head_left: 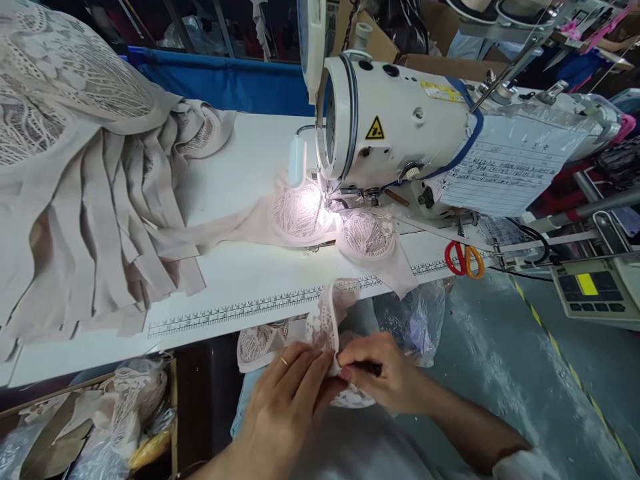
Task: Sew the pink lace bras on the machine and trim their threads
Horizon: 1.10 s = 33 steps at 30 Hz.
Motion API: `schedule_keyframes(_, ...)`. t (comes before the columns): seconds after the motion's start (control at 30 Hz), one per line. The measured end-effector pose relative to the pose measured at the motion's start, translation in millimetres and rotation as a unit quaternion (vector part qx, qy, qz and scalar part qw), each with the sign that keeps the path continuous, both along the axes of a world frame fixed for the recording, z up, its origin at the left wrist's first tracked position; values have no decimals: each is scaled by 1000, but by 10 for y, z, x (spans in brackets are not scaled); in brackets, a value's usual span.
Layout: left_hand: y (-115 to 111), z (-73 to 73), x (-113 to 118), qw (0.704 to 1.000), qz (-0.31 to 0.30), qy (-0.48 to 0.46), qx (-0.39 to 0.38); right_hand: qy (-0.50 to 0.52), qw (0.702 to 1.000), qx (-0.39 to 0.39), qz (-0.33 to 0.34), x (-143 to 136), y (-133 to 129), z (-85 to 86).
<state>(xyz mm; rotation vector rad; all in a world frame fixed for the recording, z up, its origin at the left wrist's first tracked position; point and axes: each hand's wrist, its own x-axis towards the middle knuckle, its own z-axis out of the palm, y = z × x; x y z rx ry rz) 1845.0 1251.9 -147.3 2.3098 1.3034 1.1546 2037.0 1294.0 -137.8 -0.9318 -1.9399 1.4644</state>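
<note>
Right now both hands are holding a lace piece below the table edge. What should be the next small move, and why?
Probably lift the lace piece up onto the white table, toward the lit needle of the sewing machine. The left hand and right hand pinch it low, in front of the table edge, and it hangs from the lace cups lying under the machine.

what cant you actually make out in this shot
- Dark tool in the right hand: head view, fingers cover most of it, type unclear.
- Lace piece where both hands pinch it: left hand hides the seam.
- Needle area under the sewing machine: lamp glare washes it out.
- Paper sheet: print too small to read.
- Fabric stack: cut by the left edge.
</note>
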Motion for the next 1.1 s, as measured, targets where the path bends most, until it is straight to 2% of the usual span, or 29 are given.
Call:
schedule_keyframes(0.07, 21, 37, -33, 998, 2, -41, -47, -19, 993, 116, 1, 12, 4, -20)
schedule_keyframes(0.13, 56, 87, -74, 987, -2, -92, -131, -52, 968, 247, -17, 46, 42, -39)
schedule_keyframes(0.2, 96, 122, -121, 969, -14, -138, -204, -82, 947, 310, -8, 90, 105, -46)
schedule_keyframes(0.27, 131, 126, -187, 954, -26, -187, -235, -87, 959, 266, 50, 144, 179, -40)
schedule_keyframes(0.33, 153, 96, -284, 941, -19, -229, -249, -67, 980, 154, 108, 218, 254, -34)
schedule_keyframes(0.4, 159, 39, -407, 928, 12, -263, -264, -43, 990, 58, 122, 308, 318, -43)
schedule_keyframes(0.47, 151, -30, -529, 915, 52, -287, -278, -31, 994, 28, 100, 398, 360, -72)
schedule_keyframes(0.6, 124, -128, -671, 903, 99, -299, -293, -38, 996, 64, 42, 481, 357, -145)
schedule_keyframes(0.83, 130, -129, -623, 905, 164, -287, -269, -26, 985, 134, -105, 378, 243, -203)
schedule_keyframes(0.97, 150, -150, -596, 902, 185, -290, -262, -43, 978, 140, -146, 311, 208, -243)
schedule_keyframes(1.1, 133, -244, -619, 894, 188, -295, -279, -70, 976, 126, -162, 276, 227, -242)
